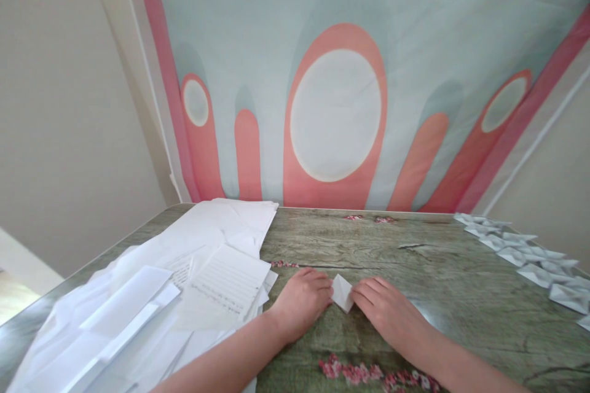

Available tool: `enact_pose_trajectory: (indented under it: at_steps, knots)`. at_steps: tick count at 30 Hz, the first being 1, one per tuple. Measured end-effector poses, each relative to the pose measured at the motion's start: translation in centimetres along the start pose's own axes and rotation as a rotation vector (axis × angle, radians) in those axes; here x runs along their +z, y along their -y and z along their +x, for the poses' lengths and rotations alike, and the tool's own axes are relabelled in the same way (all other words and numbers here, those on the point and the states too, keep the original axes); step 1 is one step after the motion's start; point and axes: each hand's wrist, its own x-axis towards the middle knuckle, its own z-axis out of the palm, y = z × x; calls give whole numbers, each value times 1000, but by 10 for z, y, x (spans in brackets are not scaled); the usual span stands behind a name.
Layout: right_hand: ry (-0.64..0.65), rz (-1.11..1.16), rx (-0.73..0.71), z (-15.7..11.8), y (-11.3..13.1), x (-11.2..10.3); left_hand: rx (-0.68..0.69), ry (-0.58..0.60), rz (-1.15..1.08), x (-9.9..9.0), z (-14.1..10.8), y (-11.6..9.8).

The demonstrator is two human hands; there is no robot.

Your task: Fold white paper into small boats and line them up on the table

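Observation:
A small folded piece of white paper (342,295), diamond-shaped with a crease down it, lies low over the table in the middle front. My left hand (305,302) grips its left corner, with the fingers bent together. On the opposite side, the fingertips of my right hand (377,307) are pressed together at the paper's right edge. Both thumbs are mostly hidden under the hands. Whether the paper touches the tabletop all along its underside, I cannot tell.
A spread pile of white sheets (230,282), some with writing, covers the table's left side. Several folded paper boats (520,252) stand in rows along the right edge. The wood-patterned table (415,258) carries pink blossom prints and meets a wall with a coral-and-teal backdrop (336,196).

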Motion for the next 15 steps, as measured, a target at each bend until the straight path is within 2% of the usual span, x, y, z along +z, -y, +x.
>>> enact_pose_trajectory:
  at_steps: [4, 8, 15]
  knots:
    - [6, 40, -1, 0, -4, -3, 33, -60, 24, 2, -2, 3]
    - [14, 110, -6, -2, -8, 0, 45, -65, 46, 1, -3, 3]
    - [33, 357, 225, 0, -11, 2, -145, -116, -151, 0, -3, 2]
